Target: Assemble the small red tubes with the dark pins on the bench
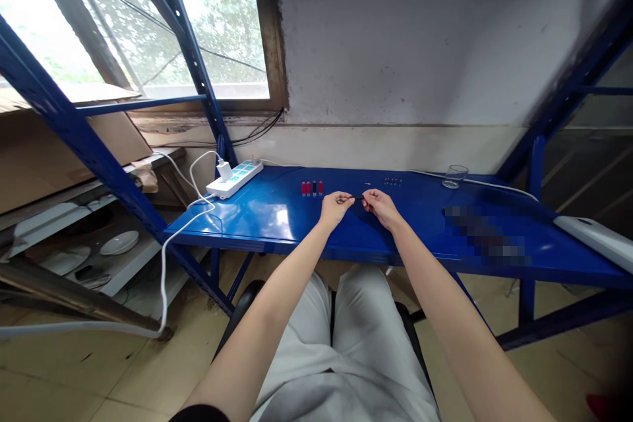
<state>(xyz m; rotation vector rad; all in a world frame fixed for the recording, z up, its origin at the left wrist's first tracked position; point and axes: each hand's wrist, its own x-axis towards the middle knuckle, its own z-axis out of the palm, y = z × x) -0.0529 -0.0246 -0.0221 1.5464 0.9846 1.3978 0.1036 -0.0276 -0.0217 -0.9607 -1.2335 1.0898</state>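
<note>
My left hand [335, 205] and my right hand [380, 204] meet over the blue metal table [277, 217], both pinched on a small dark part [358, 197] held between their fingertips. Just behind my left hand stands a short row of small red and black pieces [312, 188]. Farther back, behind my right hand, sits a cluster of tiny dark pieces [392, 181]. What the small held part is cannot be made out.
A white power strip [235, 178] with a plugged charger and white cable lies at the table's left rear. A clear glass [454, 175] stands at the back right, and a white device [596, 235] rests at the right edge. Blue shelf uprights flank the table; bowls sit on a low shelf [119, 244] at left.
</note>
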